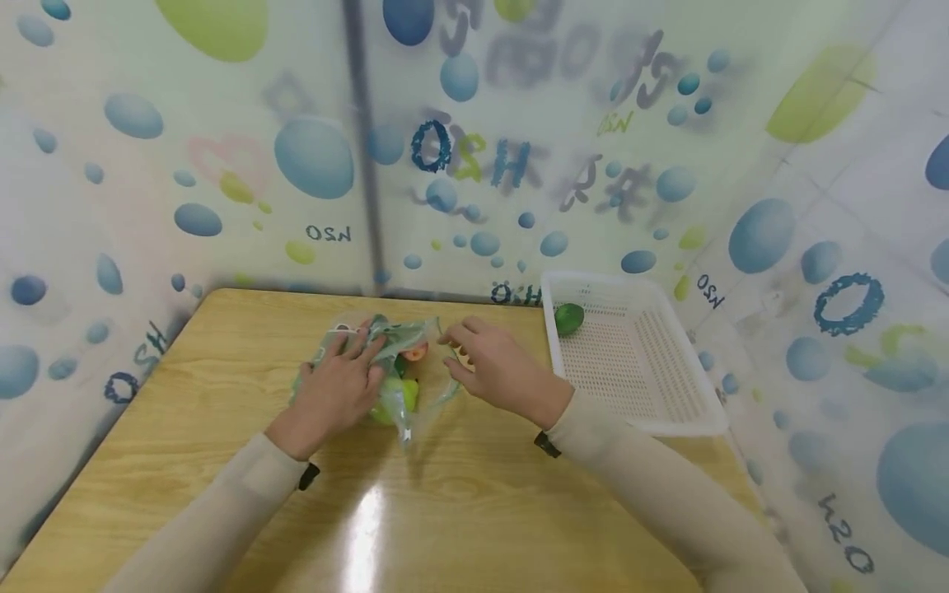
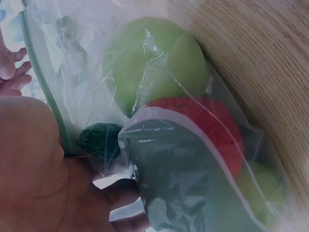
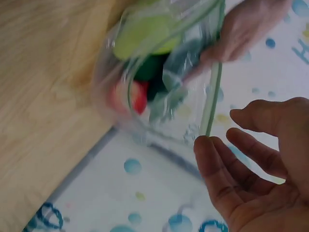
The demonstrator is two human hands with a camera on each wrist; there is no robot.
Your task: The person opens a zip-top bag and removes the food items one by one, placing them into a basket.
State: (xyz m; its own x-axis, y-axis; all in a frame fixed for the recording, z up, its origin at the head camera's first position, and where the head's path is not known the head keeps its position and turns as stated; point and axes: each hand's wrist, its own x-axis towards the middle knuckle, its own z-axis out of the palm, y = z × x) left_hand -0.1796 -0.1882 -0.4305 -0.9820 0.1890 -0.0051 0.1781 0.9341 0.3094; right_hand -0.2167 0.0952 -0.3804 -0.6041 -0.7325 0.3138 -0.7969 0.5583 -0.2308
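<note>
A clear plastic zip bag with a green rim lies on the table, its mouth toward the right. Through the film show a light green round fruit, a red fruit and a small dark green piece. My left hand rests on the bag's left part with fingers spread. My right hand is at the mouth, fingers loosely bent. In the right wrist view one fingertip touches the green rim, while the thumb stands apart from it.
A white perforated plastic basket stands at the table's right rear, beyond my right wrist. One dark green fruit lies in its back left corner. The wooden table meets a patterned wall at the back.
</note>
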